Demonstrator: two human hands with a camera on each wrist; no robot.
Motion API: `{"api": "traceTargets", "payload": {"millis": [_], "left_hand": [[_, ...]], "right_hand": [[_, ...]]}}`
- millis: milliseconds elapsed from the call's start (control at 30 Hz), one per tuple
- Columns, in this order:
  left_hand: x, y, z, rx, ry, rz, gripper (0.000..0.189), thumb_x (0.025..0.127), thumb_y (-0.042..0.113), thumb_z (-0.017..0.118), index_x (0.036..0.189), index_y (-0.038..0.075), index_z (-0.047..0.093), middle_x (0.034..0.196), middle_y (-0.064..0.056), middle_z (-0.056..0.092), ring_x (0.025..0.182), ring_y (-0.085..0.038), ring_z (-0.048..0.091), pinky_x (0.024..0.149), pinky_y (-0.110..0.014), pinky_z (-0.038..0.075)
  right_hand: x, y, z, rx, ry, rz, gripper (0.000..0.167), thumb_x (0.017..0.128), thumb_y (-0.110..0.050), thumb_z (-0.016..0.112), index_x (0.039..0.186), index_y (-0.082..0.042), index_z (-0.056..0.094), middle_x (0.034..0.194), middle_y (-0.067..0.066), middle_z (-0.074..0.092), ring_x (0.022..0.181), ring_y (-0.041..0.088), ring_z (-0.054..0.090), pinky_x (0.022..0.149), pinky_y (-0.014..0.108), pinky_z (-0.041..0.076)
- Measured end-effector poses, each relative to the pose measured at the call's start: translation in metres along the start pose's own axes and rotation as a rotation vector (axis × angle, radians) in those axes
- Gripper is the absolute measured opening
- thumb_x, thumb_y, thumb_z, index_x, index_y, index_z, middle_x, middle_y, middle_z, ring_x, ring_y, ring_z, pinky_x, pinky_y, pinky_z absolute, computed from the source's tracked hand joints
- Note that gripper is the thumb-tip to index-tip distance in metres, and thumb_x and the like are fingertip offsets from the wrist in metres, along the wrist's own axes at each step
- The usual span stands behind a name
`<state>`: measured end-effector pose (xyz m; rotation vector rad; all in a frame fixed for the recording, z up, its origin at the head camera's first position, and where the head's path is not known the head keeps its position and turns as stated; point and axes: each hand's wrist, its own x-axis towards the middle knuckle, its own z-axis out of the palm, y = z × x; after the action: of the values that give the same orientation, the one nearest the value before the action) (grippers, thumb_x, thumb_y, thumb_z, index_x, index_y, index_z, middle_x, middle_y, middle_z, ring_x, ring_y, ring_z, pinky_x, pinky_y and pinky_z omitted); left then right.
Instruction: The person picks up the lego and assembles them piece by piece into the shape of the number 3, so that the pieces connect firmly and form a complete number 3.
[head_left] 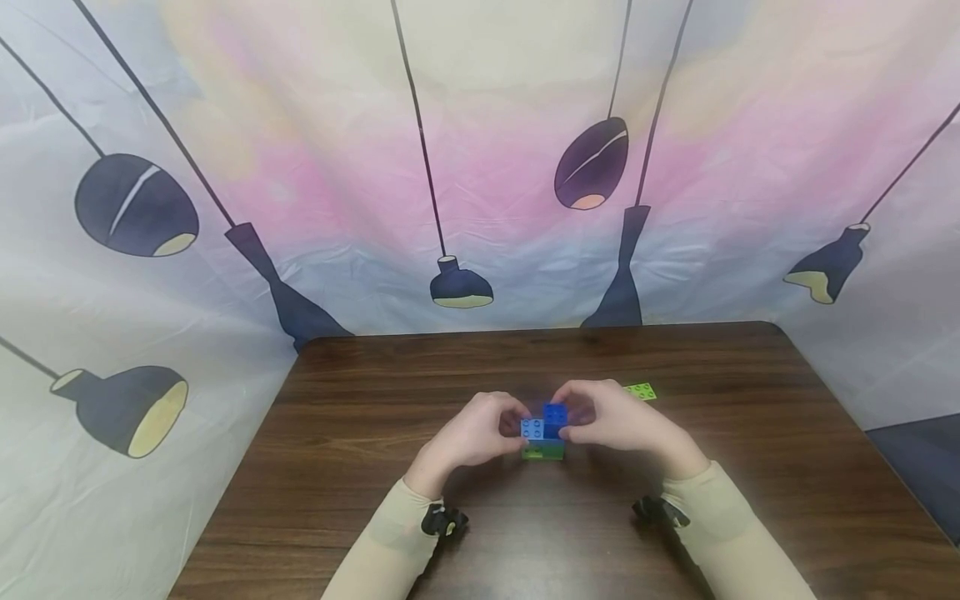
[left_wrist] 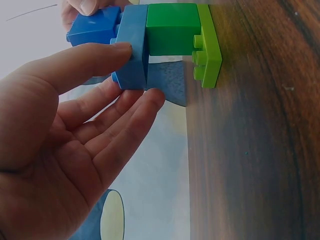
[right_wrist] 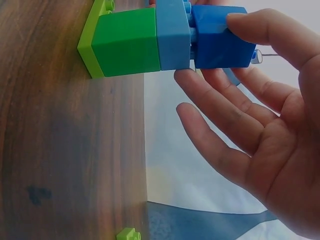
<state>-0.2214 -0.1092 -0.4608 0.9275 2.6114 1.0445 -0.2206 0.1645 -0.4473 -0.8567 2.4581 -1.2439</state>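
A small stack of toy building bricks stands on the table. At its base lies a thin lime-green plate (left_wrist: 212, 65) with a green brick (right_wrist: 127, 42) on it. Across the top runs a light blue brick (head_left: 532, 428), overhanging to the left. My left hand (head_left: 480, 429) pinches the overhanging end between thumb and fingers. A dark blue brick (head_left: 555, 414) sits over the light blue one's right end. It is held by my right hand (head_left: 622, 421), thumb on the near side. In the right wrist view, studs show in a narrow gap between the two blue bricks.
Another lime-green plate (head_left: 642, 391) lies behind the right hand, partly hidden by it. The brown wooden table (head_left: 375, 375) ends at a cloth backdrop (head_left: 510, 233) printed with hanging lamps.
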Motion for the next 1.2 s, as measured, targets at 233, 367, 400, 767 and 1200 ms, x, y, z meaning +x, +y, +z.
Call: {"api": "traceTargets", "payload": {"millis": [233, 367, 400, 767, 1200], "left_hand": [[-0.0006, 0.0008, -0.0002, 0.0, -0.002, -0.005, 0.026, 0.09, 0.012, 0.088, 0.114, 0.008, 0.077, 0.103, 0.002, 0.073, 0.092, -0.013, 0.071, 0.084, -0.026, 0.06], [-0.0005, -0.0002, 0.0005, -0.003, -0.004, -0.004, 0.026, 0.09, 0.012, 0.087, 0.114, 0.008, 0.077, 0.103, 0.002, 0.073, 0.092, -0.013, 0.071, 0.084, -0.026, 0.06], [-0.0006, -0.0004, 0.0007, -0.003, -0.004, -0.002, 0.026, 0.09, 0.012, 0.087, 0.114, 0.008, 0.077, 0.103, 0.002, 0.073, 0.092, -0.013, 0.072, 0.084, -0.026, 0.06], [0.0003, -0.0002, 0.0004, 0.004, -0.002, -0.007, 0.027, 0.09, 0.013, 0.088, 0.114, 0.009, 0.077, 0.104, 0.003, 0.073, 0.092, -0.012, 0.071, 0.084, -0.024, 0.059], [-0.0001, 0.0009, 0.0, 0.0, -0.005, -0.021, 0.028, 0.09, 0.014, 0.088, 0.115, 0.009, 0.077, 0.104, 0.004, 0.072, 0.091, -0.009, 0.07, 0.084, -0.023, 0.058]], "right_hand": [[-0.001, -0.0008, -0.0009, 0.007, 0.001, 0.007, 0.03, 0.094, -0.015, 0.084, 0.12, -0.013, 0.07, 0.116, 0.004, 0.076, 0.106, 0.021, 0.076, 0.089, 0.037, 0.062], [-0.0013, -0.0003, -0.0008, 0.008, 0.002, 0.003, 0.029, 0.094, -0.017, 0.085, 0.119, -0.013, 0.07, 0.116, 0.004, 0.077, 0.106, 0.021, 0.076, 0.088, 0.036, 0.062], [-0.0013, -0.0001, -0.0008, 0.008, 0.003, 0.002, 0.029, 0.094, -0.017, 0.085, 0.119, -0.013, 0.07, 0.116, 0.004, 0.077, 0.106, 0.021, 0.076, 0.088, 0.036, 0.062], [-0.0007, 0.0017, -0.0015, 0.003, 0.0, -0.007, 0.029, 0.094, -0.019, 0.085, 0.118, -0.014, 0.071, 0.115, 0.002, 0.077, 0.104, 0.019, 0.076, 0.088, 0.036, 0.062], [-0.0013, 0.0005, -0.0014, 0.0, 0.0, 0.023, 0.027, 0.094, -0.02, 0.085, 0.117, -0.015, 0.071, 0.115, 0.001, 0.077, 0.105, 0.019, 0.076, 0.088, 0.037, 0.062]]}}
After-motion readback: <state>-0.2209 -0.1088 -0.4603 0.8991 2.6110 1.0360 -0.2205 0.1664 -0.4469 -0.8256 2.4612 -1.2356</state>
